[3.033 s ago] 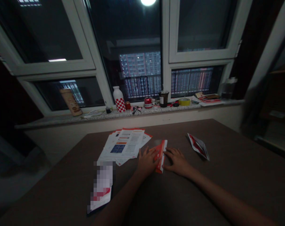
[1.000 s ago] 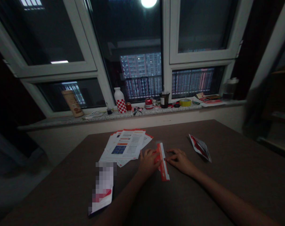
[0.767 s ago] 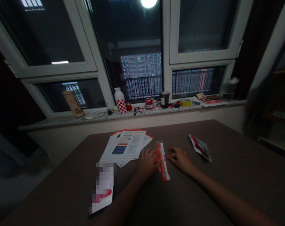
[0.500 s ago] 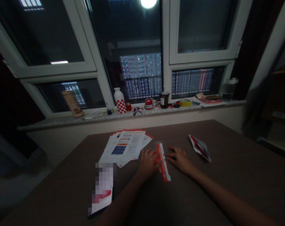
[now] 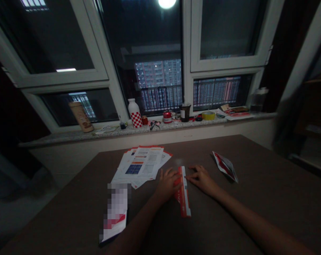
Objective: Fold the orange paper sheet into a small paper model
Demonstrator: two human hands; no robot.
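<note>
A folded red and white paper (image 5: 185, 203) lies as a narrow strip on the table, with a red flap on its left side. My left hand (image 5: 167, 184) rests over that flap, fingers spread and touching the paper. From the other side, my right hand (image 5: 202, 180) reaches the strip's white edge with an outstretched finger; its remaining fingers are apart. Part of the paper is hidden beneath my left fingers.
Left of my hands lies a fan of printed sheets (image 5: 144, 166). A phone-like object (image 5: 115, 232), partly blurred, is nearer me. A folded paper piece (image 5: 225, 166) stands at right. Bottles, a cup and yellow tape (image 5: 208, 115) line the windowsill (image 5: 109, 134).
The folded paper has slid toward me and turned slightly, so more of its red flap shows below my left hand. Both hands have barely moved.
</note>
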